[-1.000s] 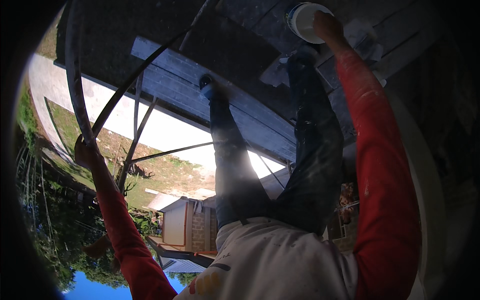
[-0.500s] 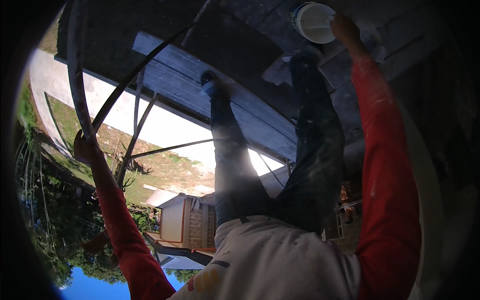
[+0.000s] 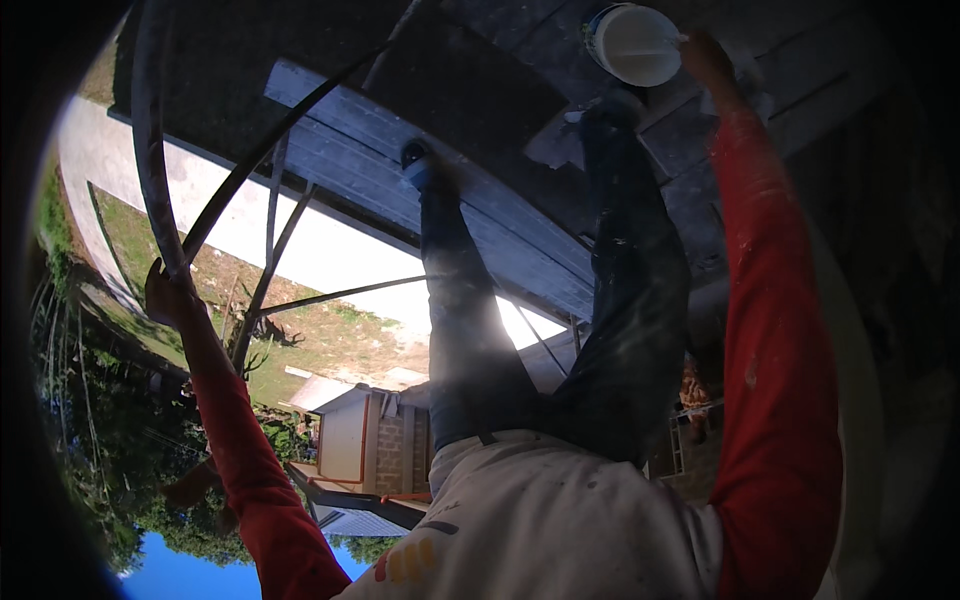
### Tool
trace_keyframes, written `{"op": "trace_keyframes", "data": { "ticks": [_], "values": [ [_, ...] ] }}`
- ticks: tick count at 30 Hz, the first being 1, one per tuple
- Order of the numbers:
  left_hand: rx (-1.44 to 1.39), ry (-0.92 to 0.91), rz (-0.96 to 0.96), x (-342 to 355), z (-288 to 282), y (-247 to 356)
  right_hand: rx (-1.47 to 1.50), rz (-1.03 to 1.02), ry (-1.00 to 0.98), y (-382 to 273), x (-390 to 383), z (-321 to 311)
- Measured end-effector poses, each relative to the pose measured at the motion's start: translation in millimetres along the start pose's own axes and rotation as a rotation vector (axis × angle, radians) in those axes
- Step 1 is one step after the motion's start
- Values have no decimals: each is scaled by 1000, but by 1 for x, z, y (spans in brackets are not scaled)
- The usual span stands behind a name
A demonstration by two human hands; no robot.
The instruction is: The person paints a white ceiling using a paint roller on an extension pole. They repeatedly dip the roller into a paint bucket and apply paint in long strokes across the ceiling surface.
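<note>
At the left, my left hand [image 3: 171,296] is wrapped round an upright metal scaffold pole [image 3: 152,130]. My right hand [image 3: 708,62] is at the top right, beside a white bucket [image 3: 642,46] that stands on dark boards. Its fingers are closed on a thin pale handle [image 3: 680,39] that reaches over the bucket's rim. The kind of tool is too dim and small to tell. Inside the bucket is something whitish. My left foot [image 3: 415,160] rests on grey planks [image 3: 350,150]; my right foot [image 3: 612,108] is on the darker boards close to the bucket.
Thin braces [image 3: 290,225] cross beside the scaffold pole. Beyond the plank edge lie a bright pale strip [image 3: 330,265] and grassy ground [image 3: 340,335] lower down. A small block building [image 3: 390,440] and trees stand farther off. A pale wall curves along the right.
My right hand has shifted slightly right, away from the bucket's rim, and more of the pale handle shows. My left hand keeps its hold on the scaffold pole.
</note>
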State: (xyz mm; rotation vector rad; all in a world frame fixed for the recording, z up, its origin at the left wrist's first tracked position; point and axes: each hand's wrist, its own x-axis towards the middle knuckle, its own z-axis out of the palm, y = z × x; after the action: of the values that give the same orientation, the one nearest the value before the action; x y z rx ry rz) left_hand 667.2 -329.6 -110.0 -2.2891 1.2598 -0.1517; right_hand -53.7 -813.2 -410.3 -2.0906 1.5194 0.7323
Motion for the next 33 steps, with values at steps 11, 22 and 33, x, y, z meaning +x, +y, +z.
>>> {"op": "trace_keyframes", "data": {
  "ticks": [11, 22, 33],
  "values": [
    [-83, 60, 32, -3, 19, -13, -149, -77, -44, -16, -20, -33],
    [8, -21, -63, 2, 1, 7, -333, -185, -116, -72, -45, -67],
    [1, -33, -82, -1, 2, 3, -185, -94, 47, -73, -64, -59]
  ]
}}
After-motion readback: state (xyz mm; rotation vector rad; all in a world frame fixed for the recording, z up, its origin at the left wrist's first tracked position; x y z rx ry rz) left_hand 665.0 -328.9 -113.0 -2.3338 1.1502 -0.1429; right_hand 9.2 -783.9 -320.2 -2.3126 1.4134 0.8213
